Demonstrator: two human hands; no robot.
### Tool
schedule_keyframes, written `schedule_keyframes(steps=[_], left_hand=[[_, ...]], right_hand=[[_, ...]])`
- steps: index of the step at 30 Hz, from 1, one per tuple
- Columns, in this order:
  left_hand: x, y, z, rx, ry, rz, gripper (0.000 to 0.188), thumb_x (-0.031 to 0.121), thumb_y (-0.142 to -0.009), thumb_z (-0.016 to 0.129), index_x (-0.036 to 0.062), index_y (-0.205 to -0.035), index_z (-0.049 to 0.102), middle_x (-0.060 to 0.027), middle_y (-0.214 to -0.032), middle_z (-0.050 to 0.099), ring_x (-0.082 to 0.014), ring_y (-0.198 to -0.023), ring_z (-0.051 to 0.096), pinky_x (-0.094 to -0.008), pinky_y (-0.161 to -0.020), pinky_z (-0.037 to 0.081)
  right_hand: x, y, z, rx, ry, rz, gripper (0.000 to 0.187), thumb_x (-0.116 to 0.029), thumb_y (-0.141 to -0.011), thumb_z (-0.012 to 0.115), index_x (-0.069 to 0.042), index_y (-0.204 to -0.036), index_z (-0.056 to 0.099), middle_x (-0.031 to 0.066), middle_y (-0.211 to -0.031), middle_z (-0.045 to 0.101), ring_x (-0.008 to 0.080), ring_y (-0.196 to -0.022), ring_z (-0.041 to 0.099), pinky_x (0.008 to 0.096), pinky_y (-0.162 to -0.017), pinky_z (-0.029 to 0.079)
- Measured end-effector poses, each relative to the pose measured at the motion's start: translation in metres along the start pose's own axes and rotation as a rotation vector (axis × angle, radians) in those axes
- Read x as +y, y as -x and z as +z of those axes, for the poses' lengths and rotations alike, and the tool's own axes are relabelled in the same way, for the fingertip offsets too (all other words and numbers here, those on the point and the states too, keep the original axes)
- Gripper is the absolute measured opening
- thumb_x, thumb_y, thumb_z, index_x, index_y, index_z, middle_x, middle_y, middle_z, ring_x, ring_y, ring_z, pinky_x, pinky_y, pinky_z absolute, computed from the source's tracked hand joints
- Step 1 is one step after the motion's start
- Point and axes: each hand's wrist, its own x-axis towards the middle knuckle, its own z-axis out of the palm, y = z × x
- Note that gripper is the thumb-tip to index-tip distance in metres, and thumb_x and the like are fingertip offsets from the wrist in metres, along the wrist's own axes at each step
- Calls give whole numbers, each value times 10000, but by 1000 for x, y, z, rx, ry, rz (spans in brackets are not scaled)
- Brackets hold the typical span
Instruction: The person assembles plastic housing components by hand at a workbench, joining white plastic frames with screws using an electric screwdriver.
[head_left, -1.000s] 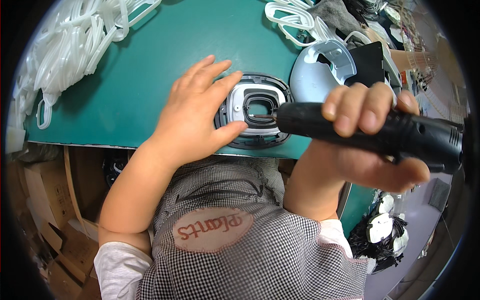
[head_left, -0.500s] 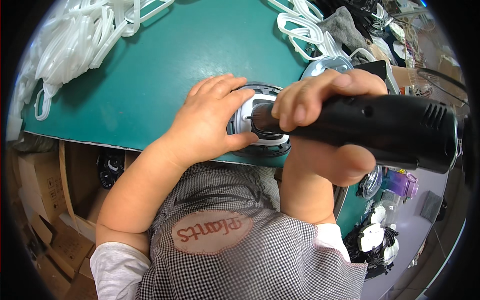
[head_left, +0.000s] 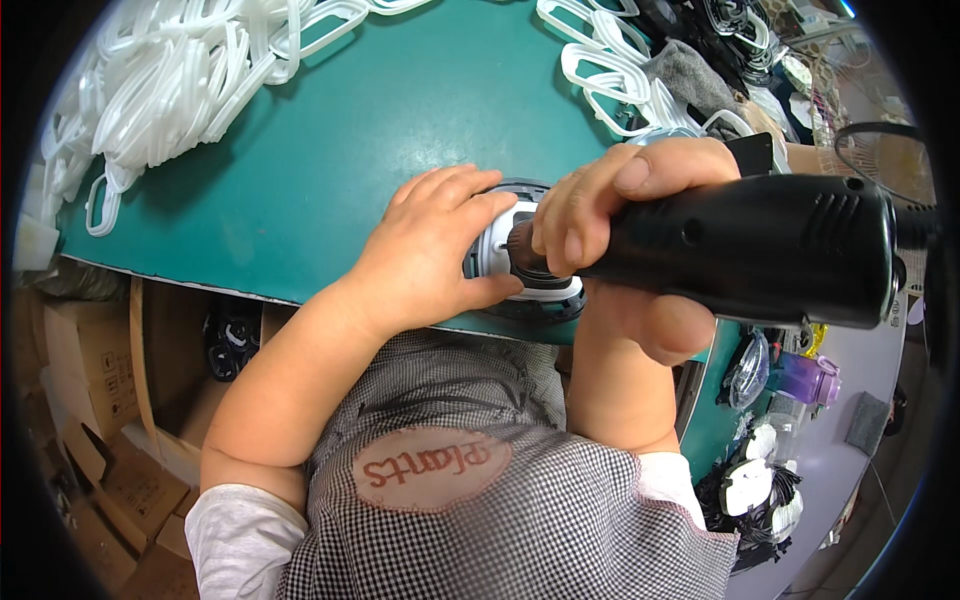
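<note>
Near the front edge of the green table lies a rounded housing (head_left: 548,296) with a white plate inside a black rim. My left hand (head_left: 410,250) grips it from the left, fingers over the far side and thumb on the near side. A black electric screwdriver (head_left: 770,250) is wrapped in my right hand (head_left: 625,195). Its nose points down at the middle of the white plate, and its thick rear end leans up to the right. The bit's tip is hidden, so I cannot tell whether it touches a screw.
White plastic frames (head_left: 180,110) are heaped at the far left of the green table (head_left: 400,110). More white frames (head_left: 605,70) and a grey cloth (head_left: 690,75) lie at the back right. A purple bottle (head_left: 808,378) stands at right. Cardboard boxes (head_left: 90,350) sit below the left edge.
The whole view has shifted slightly. The screwdriver's rear end sits a little farther left. Both hands keep their grip, and the housing stays under the screwdriver's nose.
</note>
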Motion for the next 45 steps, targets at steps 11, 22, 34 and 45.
schedule_keyframes(steps=[11, 22, 34, 45], left_hand=[[0, 0, 1, 9, -16, 1, 674, 343, -651, 792, 82, -1227, 559, -138, -1335, 493, -339, -1285, 407, -460, -1093, 289], [22, -2, -2, 25, -41, 112, 741, 415, -626, 801, 92, -1240, 540, -147, -1385, 445, -341, -1324, 364, -486, -1098, 271], [38, 77, -73, 30, -336, -61, 548, 420, -600, 812, 60, -959, 608, -174, -1355, 446, -364, -1310, 375, -541, -1078, 280], [21, 192, -192, 113, -574, -633, 570, 145, -576, 816, 43, -1102, 625, -132, -1288, 559, -353, -1256, 453, -449, -1041, 359]], right_hand=[[-7, 10, 20, 275, 30, 129, 712, -571, -763, 710, 3, -1085, 437, 95, -717, 549, 190, -573, 563, 316, -539, 509], [-47, 28, -5, 459, -142, -187, 793, -670, -809, 572, -21, -1241, 429, 107, -806, 550, 216, -596, 570, 375, -588, 515], [-73, 31, -17, 581, -104, -116, 725, -658, -753, 652, -36, -1110, 539, 28, -776, 509, 135, -593, 499, 304, -588, 423], [-32, 24, -20, 744, -41, -14, 684, -652, -791, 609, -69, -1124, 479, 51, -713, 505, 166, -528, 506, 329, -532, 473]])
